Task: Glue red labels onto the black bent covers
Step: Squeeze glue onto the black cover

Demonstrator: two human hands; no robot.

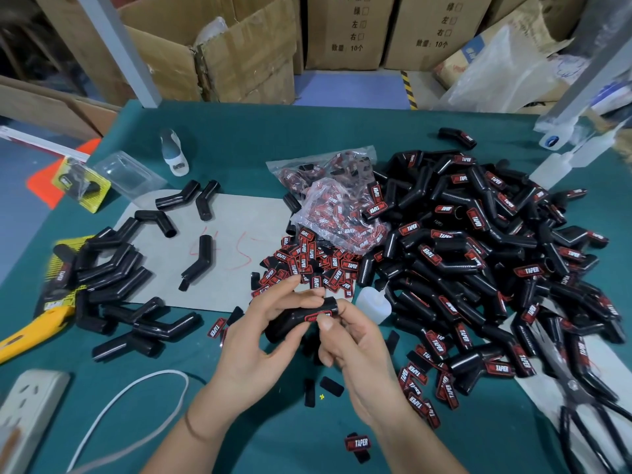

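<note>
L hand (270,323) grips black bent plastic cover (294,319), long axis left-right; R hand (345,336) thumb presses red label (318,317) onto it.

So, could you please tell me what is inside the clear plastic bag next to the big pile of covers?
The clear plastic bag holds many red labels, packed loosely. A second bag behind it holds more. The crumpled plastic blurs those deeper in, so their number cannot be told.
</note>
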